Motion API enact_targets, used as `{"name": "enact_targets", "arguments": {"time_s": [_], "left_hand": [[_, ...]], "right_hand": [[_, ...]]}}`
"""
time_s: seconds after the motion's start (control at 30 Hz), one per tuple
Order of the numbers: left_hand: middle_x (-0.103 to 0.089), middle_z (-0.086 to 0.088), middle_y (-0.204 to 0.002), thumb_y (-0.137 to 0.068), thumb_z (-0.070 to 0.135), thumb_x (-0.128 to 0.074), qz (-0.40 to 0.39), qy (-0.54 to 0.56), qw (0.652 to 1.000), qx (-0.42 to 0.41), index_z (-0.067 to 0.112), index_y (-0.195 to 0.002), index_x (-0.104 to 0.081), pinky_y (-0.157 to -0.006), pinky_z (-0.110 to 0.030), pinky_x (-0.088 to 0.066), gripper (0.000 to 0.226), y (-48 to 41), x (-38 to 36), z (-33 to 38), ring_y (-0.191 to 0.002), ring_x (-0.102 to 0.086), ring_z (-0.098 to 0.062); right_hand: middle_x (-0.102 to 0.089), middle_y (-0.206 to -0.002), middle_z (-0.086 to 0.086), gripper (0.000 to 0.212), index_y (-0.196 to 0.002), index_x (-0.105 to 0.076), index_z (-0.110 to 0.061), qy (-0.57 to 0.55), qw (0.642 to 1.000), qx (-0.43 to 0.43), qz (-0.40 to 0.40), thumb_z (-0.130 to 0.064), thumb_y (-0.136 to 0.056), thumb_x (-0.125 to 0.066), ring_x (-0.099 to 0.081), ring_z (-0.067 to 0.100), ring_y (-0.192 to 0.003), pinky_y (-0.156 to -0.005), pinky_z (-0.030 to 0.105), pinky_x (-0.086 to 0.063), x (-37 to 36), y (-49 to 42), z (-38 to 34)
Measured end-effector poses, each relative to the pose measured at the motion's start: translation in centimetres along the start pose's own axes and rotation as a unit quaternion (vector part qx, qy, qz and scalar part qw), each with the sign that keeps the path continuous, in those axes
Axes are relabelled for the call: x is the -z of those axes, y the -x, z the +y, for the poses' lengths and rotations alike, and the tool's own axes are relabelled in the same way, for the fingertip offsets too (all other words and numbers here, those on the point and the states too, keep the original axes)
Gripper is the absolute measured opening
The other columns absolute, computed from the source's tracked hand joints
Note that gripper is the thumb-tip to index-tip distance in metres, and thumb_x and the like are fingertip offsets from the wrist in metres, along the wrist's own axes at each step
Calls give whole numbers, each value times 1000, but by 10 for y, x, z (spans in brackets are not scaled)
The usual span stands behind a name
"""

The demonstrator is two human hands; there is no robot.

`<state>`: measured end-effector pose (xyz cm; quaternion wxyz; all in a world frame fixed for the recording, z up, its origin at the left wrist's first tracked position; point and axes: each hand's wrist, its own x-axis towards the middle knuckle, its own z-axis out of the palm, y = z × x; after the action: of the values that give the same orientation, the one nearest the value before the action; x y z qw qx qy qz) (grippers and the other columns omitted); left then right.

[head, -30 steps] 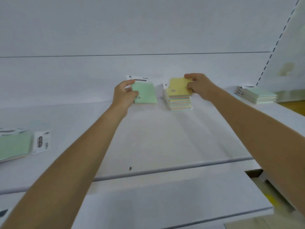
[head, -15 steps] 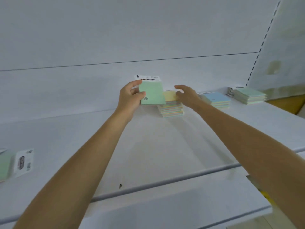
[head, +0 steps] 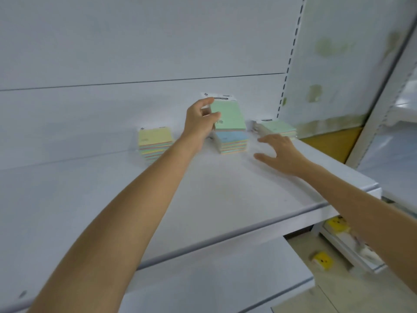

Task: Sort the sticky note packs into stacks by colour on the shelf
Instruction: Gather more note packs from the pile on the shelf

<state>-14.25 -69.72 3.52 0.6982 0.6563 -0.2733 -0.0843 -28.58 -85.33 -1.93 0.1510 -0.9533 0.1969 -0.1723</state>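
Observation:
My left hand grips a green sticky note pack by its left edge and holds it in the air just above a stack topped with blue. A yellow-topped stack stands on the white shelf to the left of my left arm. Further right, at the back near the upright, lies a green-topped stack. My right hand hovers open over the shelf, fingers spread, between the blue stack and the green stack, holding nothing.
The shelf's right end drops off beside a neighbouring shelf unit. A lower shelf juts out below. On the floor at lower right lie yellow items.
My left hand has carried the green pack rightward, past the yellow-topped stack to above the blue stack. My right hand left the yellow stack and moved right, opening over the shelf. The view swung right.

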Motion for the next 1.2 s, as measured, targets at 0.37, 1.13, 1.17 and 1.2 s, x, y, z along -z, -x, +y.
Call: {"name": "enact_targets", "arguments": {"time_s": [0.37, 1.13, 1.17, 1.2], "left_hand": [[-53, -6, -80, -82, 2, -60, 13, -60, 997, 46, 6, -127, -50, -53, -21, -45, 46, -53, -169, -30, -52, -48, -15], [-44, -15, -139, -96, 31, -38, -42, -548, 833, -64, 18, -134, -46, -104, -42, -36, 41, -43, -140, -24, -131, -35, -34], [-44, -13, -140, -96, 31, -37, -38, -565, 821, -75, 19, -134, -45, -104, -42, -36, 41, -36, -126, -20, -132, -34, -33], [-44, -12, -140, -96, 32, -37, -34, -578, 811, -83, 19, -134, -45, -103, -42, -37, 41, -31, -111, -17, -132, -34, -32]], "right_hand": [[-18, -156, 0, 70, -144, -24, -30, 74, 983, 48, -164, -67, -85, -32, -10, 25, -144, -115, 41, -11, 7, 2, 51], [-32, -148, 5, 65, -134, -42, -26, 30, 990, 56, -125, -65, -81, -43, -23, 27, -138, -113, 40, -18, 6, -2, 62], [-32, -149, 2, 65, -135, -41, -27, 32, 991, 59, -115, -64, -81, -45, -22, 25, -139, -114, 39, -17, 7, -1, 60], [-32, -149, 0, 65, -136, -40, -28, 34, 992, 65, -105, -63, -81, -47, -22, 22, -140, -114, 37, -16, 8, 0, 57]]}}
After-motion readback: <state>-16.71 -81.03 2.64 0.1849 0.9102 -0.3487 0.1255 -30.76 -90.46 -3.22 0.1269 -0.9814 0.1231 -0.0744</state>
